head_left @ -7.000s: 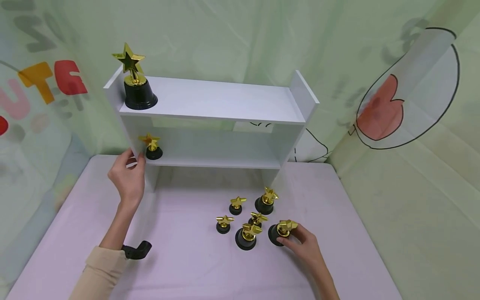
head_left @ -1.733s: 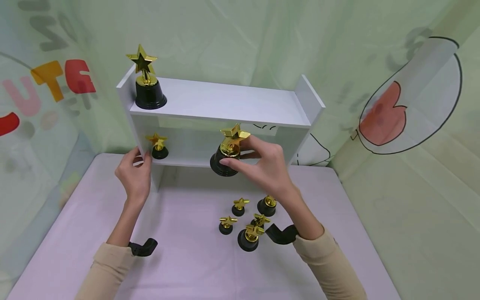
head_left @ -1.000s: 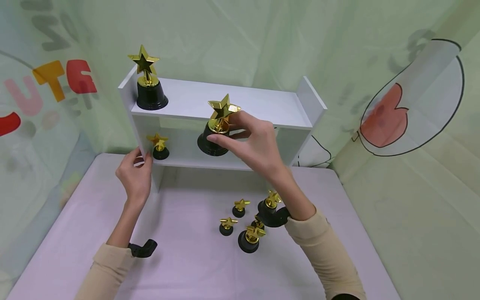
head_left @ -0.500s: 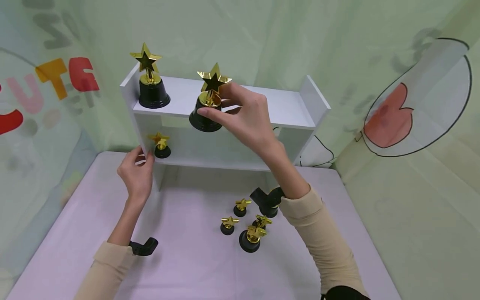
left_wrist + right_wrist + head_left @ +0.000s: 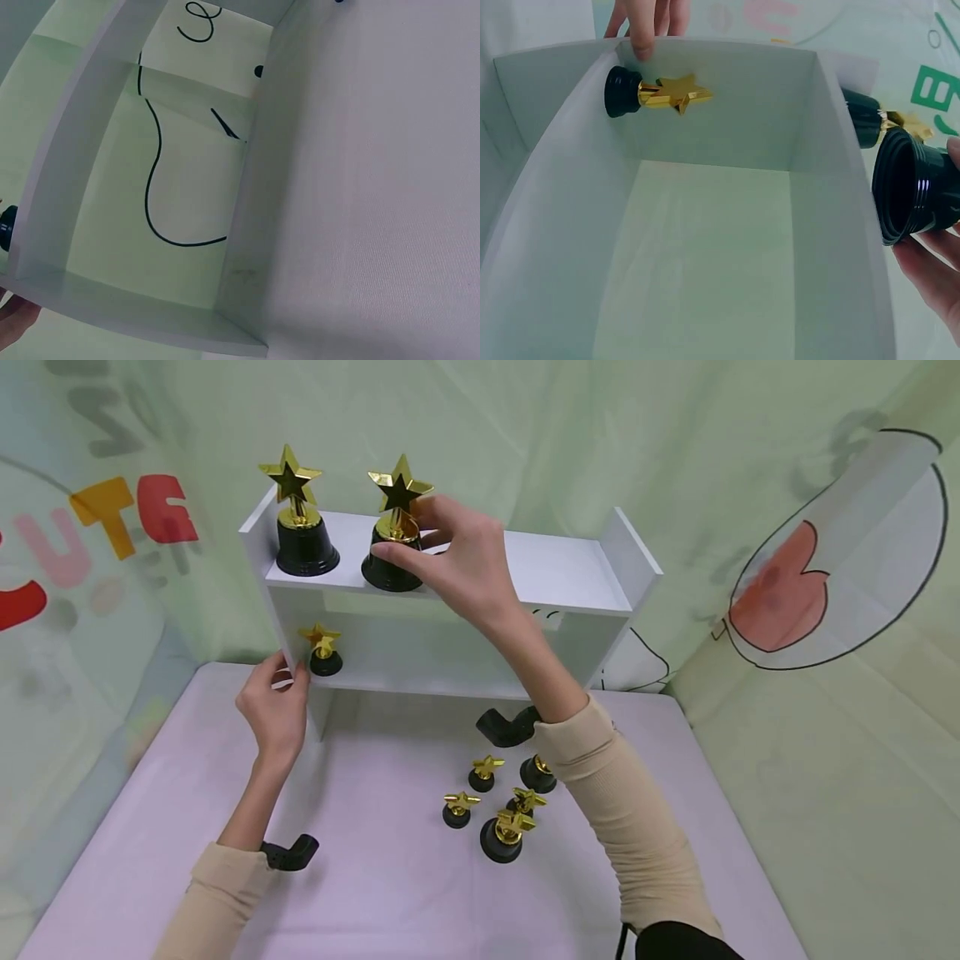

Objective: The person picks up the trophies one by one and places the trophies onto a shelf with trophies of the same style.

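And here's the right hand (image 5: pixel 465 556), upper centre of the frame, with a large star trophy (image 5: pixel 390 553) in its fingers! They're curled round it, parted by no more than its thickness, thumb on the black base. Star up, base down: the long axis stands nearly upright, leaning slightly right at the top. It's at the front edge of the top shelf (image 5: pixel 555 568); from the right wrist, the base's hollow underside shows, facing frame left, though I can't tell whether its rim touches the board. Just left, a matching trophy (image 5: pixel 303 543) stands upright on that shelf.

Over at centre left, the left hand (image 5: pixel 273 706) pinches the side panel (image 5: pixel 283 627) of the shelf unit, thumb and fingers bent on its edge. Close by, a small star trophy (image 5: pixel 326 662) stands on the lower shelf (image 5: pixel 435 681). Down on the counter (image 5: pixel 375 877), below centre, five more star trophies (image 5: pixel 501 843) cluster, bases down.
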`<action>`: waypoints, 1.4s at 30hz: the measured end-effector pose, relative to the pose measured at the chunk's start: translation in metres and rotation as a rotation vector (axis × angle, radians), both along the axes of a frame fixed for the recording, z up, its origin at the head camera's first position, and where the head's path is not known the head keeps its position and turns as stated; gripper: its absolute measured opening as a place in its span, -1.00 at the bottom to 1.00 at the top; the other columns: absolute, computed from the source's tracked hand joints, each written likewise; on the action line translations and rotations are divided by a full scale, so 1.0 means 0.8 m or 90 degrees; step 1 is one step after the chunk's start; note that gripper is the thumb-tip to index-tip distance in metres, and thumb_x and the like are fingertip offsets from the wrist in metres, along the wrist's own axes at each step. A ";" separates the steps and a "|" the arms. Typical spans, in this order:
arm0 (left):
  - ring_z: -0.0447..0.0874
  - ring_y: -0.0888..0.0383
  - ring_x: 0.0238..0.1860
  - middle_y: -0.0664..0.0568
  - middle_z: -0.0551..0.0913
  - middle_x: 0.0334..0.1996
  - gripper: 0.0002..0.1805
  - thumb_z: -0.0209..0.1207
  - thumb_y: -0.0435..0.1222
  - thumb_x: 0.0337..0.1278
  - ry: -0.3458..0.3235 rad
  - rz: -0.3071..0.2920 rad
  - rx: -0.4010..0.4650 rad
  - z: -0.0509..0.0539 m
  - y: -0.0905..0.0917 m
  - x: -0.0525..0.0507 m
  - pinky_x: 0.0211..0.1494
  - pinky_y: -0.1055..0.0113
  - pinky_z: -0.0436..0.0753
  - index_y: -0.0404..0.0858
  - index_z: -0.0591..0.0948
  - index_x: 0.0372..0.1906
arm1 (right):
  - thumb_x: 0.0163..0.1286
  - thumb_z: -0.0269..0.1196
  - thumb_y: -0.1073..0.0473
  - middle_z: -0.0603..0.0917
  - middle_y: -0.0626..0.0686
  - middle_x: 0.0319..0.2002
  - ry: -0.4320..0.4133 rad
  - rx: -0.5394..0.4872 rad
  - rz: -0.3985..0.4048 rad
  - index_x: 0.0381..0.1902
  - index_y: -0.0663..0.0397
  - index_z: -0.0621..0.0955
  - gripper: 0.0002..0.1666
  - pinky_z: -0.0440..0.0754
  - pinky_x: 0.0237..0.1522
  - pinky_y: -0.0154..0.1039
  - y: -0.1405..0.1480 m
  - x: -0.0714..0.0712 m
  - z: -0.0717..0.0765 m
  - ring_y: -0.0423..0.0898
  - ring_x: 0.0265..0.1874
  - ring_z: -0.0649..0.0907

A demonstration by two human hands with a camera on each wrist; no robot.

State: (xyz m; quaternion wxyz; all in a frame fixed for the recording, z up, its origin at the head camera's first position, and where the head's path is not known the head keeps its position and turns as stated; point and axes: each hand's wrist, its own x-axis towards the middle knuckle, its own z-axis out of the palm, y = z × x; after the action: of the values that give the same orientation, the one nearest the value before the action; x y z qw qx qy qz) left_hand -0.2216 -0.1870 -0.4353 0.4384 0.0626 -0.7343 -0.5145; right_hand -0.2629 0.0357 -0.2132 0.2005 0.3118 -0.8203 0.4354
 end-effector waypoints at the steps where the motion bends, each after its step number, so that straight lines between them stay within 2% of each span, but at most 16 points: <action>1: 0.76 -0.09 -0.22 -0.28 0.78 -0.16 -0.75 0.26 -0.46 0.28 -0.002 0.002 0.000 0.000 0.000 0.000 -0.20 0.65 0.59 -0.37 0.77 0.02 | 0.18 0.57 0.06 0.82 0.10 -0.08 -0.001 0.002 0.002 0.00 0.20 0.69 -0.50 0.70 -0.12 -0.42 -0.002 -0.002 -0.001 -0.07 -0.21 0.81; 5: 0.75 -0.07 -0.23 -0.27 0.78 -0.17 -0.75 0.26 -0.45 0.28 -0.009 0.010 -0.007 -0.001 -0.001 -0.001 -0.19 0.63 0.61 -0.39 0.76 0.01 | 0.20 0.55 0.07 0.81 0.13 -0.06 0.009 0.004 0.009 0.03 0.24 0.69 -0.48 0.70 -0.08 -0.42 -0.010 -0.010 -0.005 -0.06 -0.15 0.80; 11: 0.73 -0.07 -0.24 -0.27 0.78 -0.18 -0.74 0.25 -0.45 0.27 -0.007 0.013 -0.014 -0.002 0.000 -0.001 -0.19 0.68 0.59 -0.39 0.76 0.01 | 0.21 0.55 0.06 0.80 0.15 -0.06 0.015 -0.004 0.002 0.04 0.28 0.68 -0.46 0.75 -0.02 -0.23 -0.017 -0.019 -0.011 -0.02 -0.07 0.78; 20: 0.75 -0.10 -0.24 -0.28 0.78 -0.17 -0.75 0.26 -0.48 0.26 -0.007 0.006 -0.002 -0.001 0.001 0.000 -0.22 0.64 0.59 -0.38 0.77 0.01 | 0.21 0.54 0.03 0.80 0.12 -0.02 0.010 0.008 -0.004 0.06 0.23 0.68 -0.45 0.69 -0.09 -0.45 -0.023 -0.024 -0.018 -0.06 -0.08 0.79; 25: 0.76 -0.10 -0.24 -0.28 0.78 -0.18 -0.75 0.27 -0.48 0.25 -0.005 0.006 0.000 0.000 0.000 -0.001 -0.22 0.58 0.62 -0.38 0.77 0.00 | 0.22 0.54 0.04 0.79 0.12 0.01 0.006 0.008 0.001 0.09 0.21 0.69 -0.44 0.70 -0.11 -0.44 -0.026 -0.025 -0.017 -0.06 -0.10 0.80; 32: 0.76 -0.11 -0.25 -0.28 0.78 -0.18 -0.76 0.27 -0.48 0.25 0.002 0.002 -0.001 0.001 0.000 0.000 -0.23 0.65 0.58 -0.37 0.77 -0.01 | 0.20 0.56 0.03 0.78 0.11 0.09 -0.026 0.022 -0.006 0.19 0.15 0.67 -0.36 0.69 -0.14 -0.43 -0.027 -0.026 -0.016 -0.07 -0.15 0.81; 42: 0.76 -0.15 -0.25 -0.28 0.78 -0.21 -0.76 0.25 -0.48 0.25 0.004 0.019 -0.027 -0.002 -0.001 -0.004 -0.20 0.66 0.62 -0.40 0.77 -0.02 | 0.19 0.56 0.01 0.75 0.09 0.15 -0.033 0.028 0.000 0.27 0.10 0.61 -0.28 0.67 -0.12 -0.41 -0.024 -0.026 -0.020 -0.09 -0.16 0.79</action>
State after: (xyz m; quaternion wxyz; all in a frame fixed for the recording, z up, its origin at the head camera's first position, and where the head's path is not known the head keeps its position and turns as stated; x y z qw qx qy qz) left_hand -0.2250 -0.1878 -0.4371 0.4497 0.0623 -0.7426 -0.4924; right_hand -0.2839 0.0168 -0.2290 0.1721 0.3049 -0.8346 0.4254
